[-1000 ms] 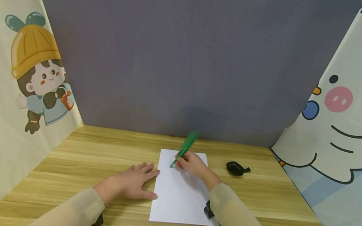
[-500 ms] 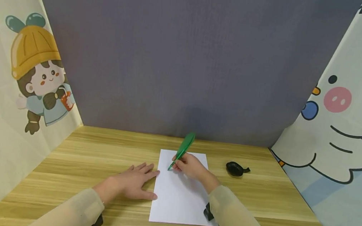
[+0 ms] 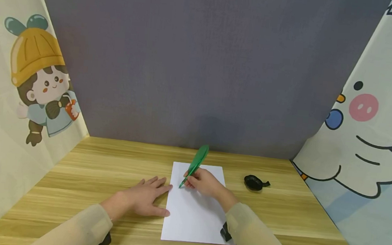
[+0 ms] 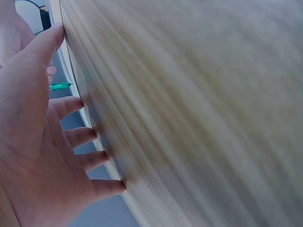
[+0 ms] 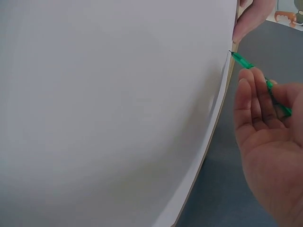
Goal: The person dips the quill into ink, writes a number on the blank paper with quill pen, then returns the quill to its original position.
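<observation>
A sheet of white paper (image 3: 191,219) lies on the wooden table. My right hand (image 3: 204,182) pinches a green feather-shaped pen (image 3: 198,158) over the upper part of the sheet. The pen slants, its tip down at the paper near the left edge and its feather end up and away. In the right wrist view the thumb and fingers hold the green barrel (image 5: 243,60) close to the dark tip. My left hand (image 3: 145,198) rests with spread fingers on the table, its thumb and index fingertips at the paper's left edge.
A small black object with a short tab (image 3: 254,183) lies on the table (image 3: 296,213) to the right of the paper. A dark grey panel (image 3: 200,68) stands along the table's far edge. Cartoon-printed cloths hang at the left and right sides.
My right hand and the pen have moved a little toward me and to the left, the tip travelling down along the paper. The left hand has stayed in place.
</observation>
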Motion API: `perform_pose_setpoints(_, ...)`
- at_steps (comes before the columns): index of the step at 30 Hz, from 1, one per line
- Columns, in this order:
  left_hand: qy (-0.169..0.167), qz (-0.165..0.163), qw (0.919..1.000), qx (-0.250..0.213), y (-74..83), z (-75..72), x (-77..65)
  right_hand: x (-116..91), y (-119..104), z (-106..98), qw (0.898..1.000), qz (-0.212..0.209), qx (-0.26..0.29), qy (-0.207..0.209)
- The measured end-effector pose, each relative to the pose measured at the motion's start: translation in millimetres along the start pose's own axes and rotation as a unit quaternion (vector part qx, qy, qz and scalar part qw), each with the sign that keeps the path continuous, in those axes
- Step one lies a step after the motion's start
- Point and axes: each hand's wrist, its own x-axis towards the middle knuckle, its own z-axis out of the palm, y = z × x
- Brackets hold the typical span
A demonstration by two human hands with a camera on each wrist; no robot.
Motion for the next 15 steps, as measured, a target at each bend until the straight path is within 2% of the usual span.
perform_pose_setpoints(15, 0.001, 0.002, 1.0000, 0.000, -1.5, 1.0, 0.5, -9.1, -3.9, 4.1, 1.000, -0.007, 0.014, -0.024)
